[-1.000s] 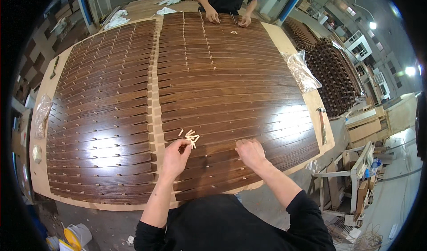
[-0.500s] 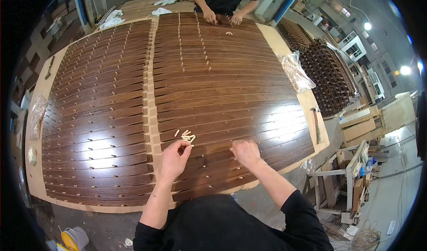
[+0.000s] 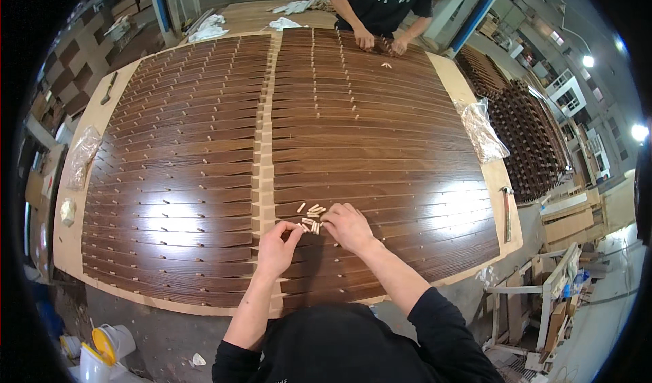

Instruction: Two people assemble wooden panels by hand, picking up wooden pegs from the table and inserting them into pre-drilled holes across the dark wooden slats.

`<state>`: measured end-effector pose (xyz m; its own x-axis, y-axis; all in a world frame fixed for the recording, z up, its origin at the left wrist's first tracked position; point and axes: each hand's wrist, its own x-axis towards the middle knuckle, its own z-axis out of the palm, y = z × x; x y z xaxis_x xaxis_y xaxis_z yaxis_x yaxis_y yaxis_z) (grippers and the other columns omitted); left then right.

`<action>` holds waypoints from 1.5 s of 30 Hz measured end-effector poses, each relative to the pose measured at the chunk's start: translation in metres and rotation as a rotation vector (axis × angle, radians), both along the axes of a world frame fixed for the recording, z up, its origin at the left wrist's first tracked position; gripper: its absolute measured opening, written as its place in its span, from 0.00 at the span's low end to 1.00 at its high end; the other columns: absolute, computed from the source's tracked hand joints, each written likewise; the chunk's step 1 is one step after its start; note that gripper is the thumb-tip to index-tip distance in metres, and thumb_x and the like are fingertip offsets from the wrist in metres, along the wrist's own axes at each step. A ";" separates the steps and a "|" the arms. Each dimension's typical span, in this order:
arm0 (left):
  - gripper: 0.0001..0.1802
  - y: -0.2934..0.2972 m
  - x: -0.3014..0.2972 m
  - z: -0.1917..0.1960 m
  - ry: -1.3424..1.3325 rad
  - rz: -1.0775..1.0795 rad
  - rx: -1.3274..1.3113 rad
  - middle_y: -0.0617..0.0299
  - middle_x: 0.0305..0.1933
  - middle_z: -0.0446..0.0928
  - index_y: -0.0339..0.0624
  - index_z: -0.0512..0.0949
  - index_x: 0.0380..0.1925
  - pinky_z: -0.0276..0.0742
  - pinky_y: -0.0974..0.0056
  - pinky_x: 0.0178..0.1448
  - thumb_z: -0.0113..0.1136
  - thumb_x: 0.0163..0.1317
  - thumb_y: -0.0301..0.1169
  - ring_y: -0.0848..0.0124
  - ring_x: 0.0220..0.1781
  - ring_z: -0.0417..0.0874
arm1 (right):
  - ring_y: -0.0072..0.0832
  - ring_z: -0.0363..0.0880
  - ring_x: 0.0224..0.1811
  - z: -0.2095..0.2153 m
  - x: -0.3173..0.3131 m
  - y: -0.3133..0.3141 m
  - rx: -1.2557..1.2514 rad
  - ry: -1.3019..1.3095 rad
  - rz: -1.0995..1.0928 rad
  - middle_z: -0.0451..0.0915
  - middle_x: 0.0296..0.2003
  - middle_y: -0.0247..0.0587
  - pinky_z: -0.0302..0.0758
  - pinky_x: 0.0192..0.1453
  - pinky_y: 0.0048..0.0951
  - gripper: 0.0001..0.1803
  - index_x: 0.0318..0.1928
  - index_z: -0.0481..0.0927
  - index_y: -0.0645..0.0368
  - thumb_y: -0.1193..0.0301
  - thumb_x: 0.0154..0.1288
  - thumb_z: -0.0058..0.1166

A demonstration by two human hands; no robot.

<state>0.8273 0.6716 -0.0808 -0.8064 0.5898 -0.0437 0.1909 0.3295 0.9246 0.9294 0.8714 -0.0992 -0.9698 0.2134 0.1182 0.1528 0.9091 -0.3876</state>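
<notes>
A small pile of pale wooden dowels (image 3: 313, 211) lies on the dark brown wood slats (image 3: 380, 162), just beyond my hands. My left hand (image 3: 277, 248) is at the pile's near left side, thumb and forefinger pinched together on what looks like a dowel. At the pile's right edge, my right hand (image 3: 348, 228) has its fingers curled down against the dowels; its fingertips are partly hidden, so whether they hold one does not show. Several short dowels stand out of the slats nearer my body.
Rows of dowels stick up from the left slat panel (image 3: 176, 155). A hammer (image 3: 506, 213) and a plastic bag (image 3: 483, 130) lie on the right border; another hammer (image 3: 109, 88) lies far left. Across the table, a co-worker's hands (image 3: 382, 42) work at the slats. Buckets (image 3: 114, 342) stand lower left.
My right hand has moved left across the slats to the dowel pile. My left hand stays pinched beside it. The whole view has shifted, placing the table further right.
</notes>
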 end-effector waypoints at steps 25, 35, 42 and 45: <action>0.07 0.096 0.032 -0.020 0.985 -0.633 -0.631 0.57 0.38 0.84 0.40 0.83 0.34 0.81 0.57 0.51 0.60 0.58 0.28 0.62 0.46 0.85 | 0.38 0.88 0.38 0.019 0.112 0.063 -0.309 0.012 -0.602 0.88 0.34 0.43 0.81 0.42 0.38 0.11 0.38 0.87 0.56 0.62 0.65 0.66; 0.09 0.059 0.012 -0.011 0.855 -0.393 -0.193 0.61 0.39 0.82 0.47 0.84 0.39 0.80 0.56 0.49 0.66 0.64 0.38 0.60 0.46 0.84 | 0.35 0.84 0.34 0.002 0.100 0.068 0.082 0.141 -0.377 0.84 0.28 0.32 0.73 0.43 0.40 0.07 0.33 0.81 0.50 0.63 0.67 0.62; 0.05 0.010 -0.015 -0.004 0.417 -0.023 -0.155 0.58 0.36 0.81 0.45 0.83 0.37 0.80 0.55 0.44 0.66 0.62 0.31 0.57 0.39 0.84 | 0.30 0.84 0.38 0.011 0.090 0.069 0.185 -0.016 -0.272 0.84 0.30 0.29 0.69 0.46 0.39 0.08 0.32 0.81 0.47 0.61 0.65 0.62; 0.05 0.008 -0.007 -0.004 0.459 -0.073 -0.173 0.58 0.36 0.81 0.44 0.82 0.36 0.80 0.56 0.45 0.66 0.62 0.31 0.57 0.40 0.84 | 0.31 0.84 0.42 0.034 0.076 0.067 0.258 -0.136 -0.219 0.84 0.33 0.29 0.70 0.48 0.40 0.06 0.35 0.84 0.46 0.60 0.65 0.63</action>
<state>0.8205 0.6793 -0.0851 -0.7223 0.6609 0.2037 0.5937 0.4415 0.6728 1.0054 0.9384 -0.0648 -0.9151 0.3975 0.0680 0.3888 0.9144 -0.1128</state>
